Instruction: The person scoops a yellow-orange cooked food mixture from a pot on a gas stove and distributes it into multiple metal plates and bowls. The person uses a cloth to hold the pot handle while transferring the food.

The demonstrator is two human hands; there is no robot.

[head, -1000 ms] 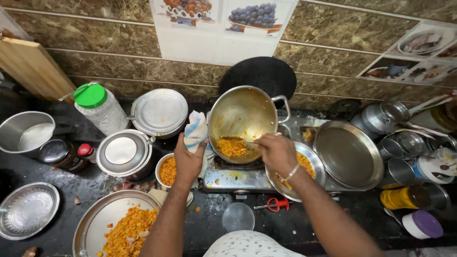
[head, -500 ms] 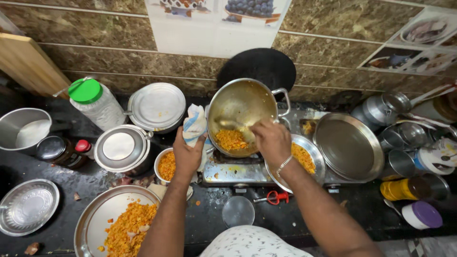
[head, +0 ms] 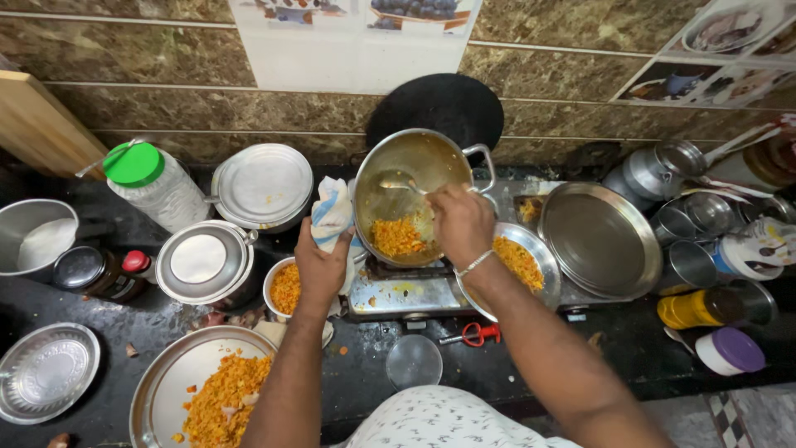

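A steel pot (head: pixel 414 195) is tilted on the stove, gripped through a cloth (head: pixel 332 214); orange rice is scraped by a spoon (head: pixel 400 182) inside.

Free room and obstacles on the black stone bench (head: pixel 547 365). The left hand (head: pixel 322 264), on a white-and-blue cloth (head: pixel 333 211), and the right hand (head: pixel 461 222), holding a steel spoon (head: pixel 398 181), close both flanks of the tilted round steel pot (head: pixel 410 195); its mouth is open only from above. To the left, a lidded steel pot (head: pixel 203 264) and a small bowl of orange food (head: pixel 283 288) stand close together. To the right, a steel plate of orange food (head: pixel 518 264) touches a large empty steel platter (head: pixel 599 239), with steel cups (head: pixel 692 241) crowded beyond. Bare bench lies along the front edge, broken by a clear glass lid (head: pixel 414 362) and a red-handled tool (head: pixel 471 334).
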